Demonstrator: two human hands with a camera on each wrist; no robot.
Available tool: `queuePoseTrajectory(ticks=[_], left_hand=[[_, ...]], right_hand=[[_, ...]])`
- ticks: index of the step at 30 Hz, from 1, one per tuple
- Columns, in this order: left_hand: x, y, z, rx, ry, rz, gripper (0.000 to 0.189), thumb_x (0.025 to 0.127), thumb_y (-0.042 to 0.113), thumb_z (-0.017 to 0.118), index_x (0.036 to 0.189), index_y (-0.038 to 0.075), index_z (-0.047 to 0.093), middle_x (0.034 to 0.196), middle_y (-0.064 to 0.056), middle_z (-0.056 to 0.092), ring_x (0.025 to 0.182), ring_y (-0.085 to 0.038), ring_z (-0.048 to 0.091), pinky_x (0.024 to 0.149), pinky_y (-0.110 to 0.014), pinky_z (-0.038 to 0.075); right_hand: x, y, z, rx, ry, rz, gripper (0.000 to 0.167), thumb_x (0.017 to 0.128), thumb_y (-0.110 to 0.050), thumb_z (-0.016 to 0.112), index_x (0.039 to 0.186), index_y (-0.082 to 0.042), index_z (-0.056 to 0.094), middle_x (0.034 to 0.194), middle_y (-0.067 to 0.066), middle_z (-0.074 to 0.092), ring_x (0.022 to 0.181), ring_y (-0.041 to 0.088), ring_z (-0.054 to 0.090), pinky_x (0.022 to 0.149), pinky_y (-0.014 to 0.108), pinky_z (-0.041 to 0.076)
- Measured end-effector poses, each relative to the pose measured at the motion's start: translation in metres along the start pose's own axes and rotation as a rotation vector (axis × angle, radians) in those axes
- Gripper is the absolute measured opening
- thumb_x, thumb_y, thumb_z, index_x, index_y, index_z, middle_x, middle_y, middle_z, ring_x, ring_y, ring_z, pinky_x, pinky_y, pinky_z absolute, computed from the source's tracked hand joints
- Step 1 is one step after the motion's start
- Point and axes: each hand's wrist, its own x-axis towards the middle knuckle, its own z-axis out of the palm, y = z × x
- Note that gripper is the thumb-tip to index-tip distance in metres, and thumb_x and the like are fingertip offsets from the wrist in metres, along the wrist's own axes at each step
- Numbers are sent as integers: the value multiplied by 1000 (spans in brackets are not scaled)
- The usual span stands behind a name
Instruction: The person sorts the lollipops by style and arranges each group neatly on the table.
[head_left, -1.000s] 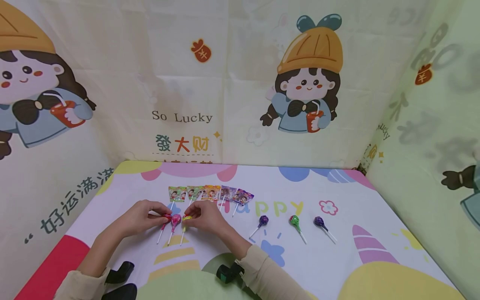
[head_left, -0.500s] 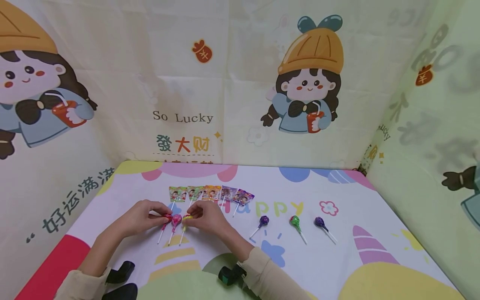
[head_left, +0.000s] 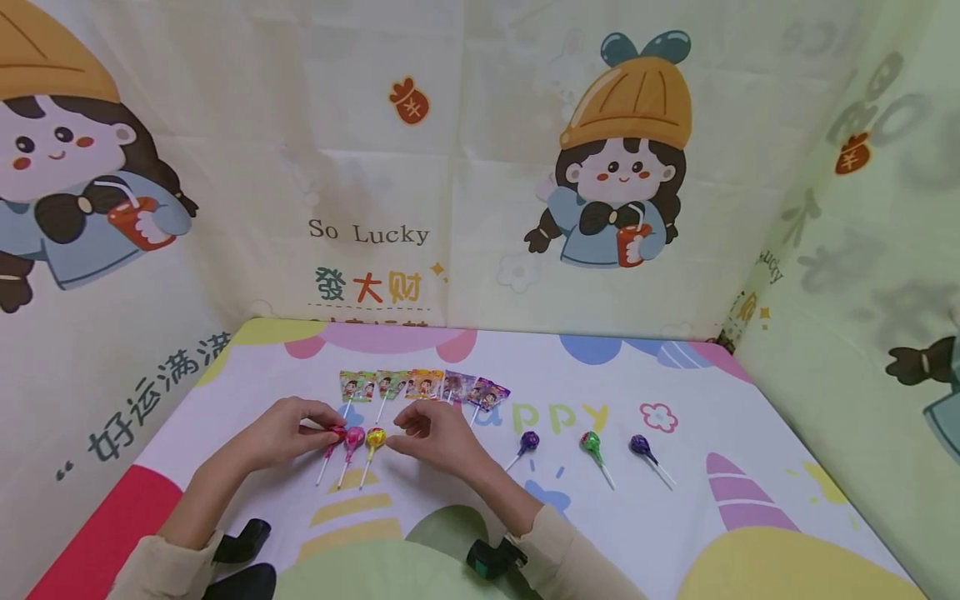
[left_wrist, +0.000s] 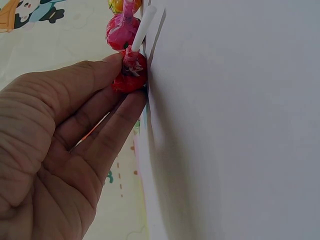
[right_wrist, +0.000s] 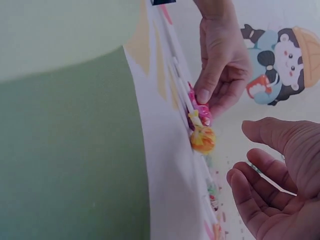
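Observation:
My left hand (head_left: 287, 433) pinches the round head of a red lollipop (left_wrist: 131, 80) between thumb and fingers, with the stick lying toward me. Right beside it lies a pink lollipop (head_left: 354, 439), and a yellow lollipop (head_left: 375, 438) comes after that in the same short row. My right hand (head_left: 441, 437) is just to the right of the yellow lollipop; the right wrist view shows a gap between its fingers and the yellow head (right_wrist: 203, 140). Nothing is in that hand, and its fingers are loosely bent.
Behind the hands is a row of flat-wrapped lollipops (head_left: 424, 385), several in all. To the right lie a purple lollipop (head_left: 529, 442), a green lollipop (head_left: 591, 443) and a dark purple lollipop (head_left: 640, 445), spaced apart. A printed cloth wall (head_left: 480, 183) rises behind the table.
My right hand has let go of the yellow lollipop and moved a little to the right. The left hand stays on the red lollipop.

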Motion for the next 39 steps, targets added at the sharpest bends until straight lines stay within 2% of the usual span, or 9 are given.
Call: queuePoseTrajectory(ticks=[8, 21, 28, 33, 39], left_hand=[[0, -1, 1, 2, 7, -5, 20, 88, 12, 80, 108, 12, 78, 103, 1, 74, 100, -21, 66, 90, -44, 61], [0, 1, 0, -2, 11, -13, 20, 88, 13, 80, 108, 12, 78, 103, 1, 74, 100, -21, 66, 90, -44, 61], [-1, 0, -1, 3, 10, -10, 20, 88, 13, 80, 108, 12, 78, 103, 1, 74, 101, -22, 66, 90, -46, 61], [-1, 0, -1, 3, 11, -11, 20, 88, 13, 80, 108, 12, 78, 103, 1, 74, 101, -22, 66, 91, -46, 60], [-2, 1, 0, -5, 12, -18, 20, 88, 13, 80, 108, 12, 78, 103, 1, 74, 101, -21, 66, 91, -46, 60]], right_hand=[[-12, -5, -8, -11, -6, -10, 28, 87, -19, 83, 105, -1, 73, 101, 15, 73, 86, 15, 65, 78, 19, 56], [-30, -3, -25, -43, 11, -17, 27, 87, -18, 82, 105, -1, 71, 103, 13, 73, 92, 23, 68, 82, 27, 60], [-40, 2, -37, -81, 14, -5, 27, 89, -20, 81, 107, -1, 72, 103, 13, 73, 92, 22, 68, 82, 28, 61], [-46, 6, -46, -68, 28, -11, 26, 89, -18, 80, 105, 0, 72, 102, 14, 74, 92, 24, 69, 82, 31, 61], [-53, 13, -57, -75, 54, 23, 27, 89, -19, 80, 107, 0, 73, 101, 13, 73, 90, 20, 68, 80, 26, 60]])
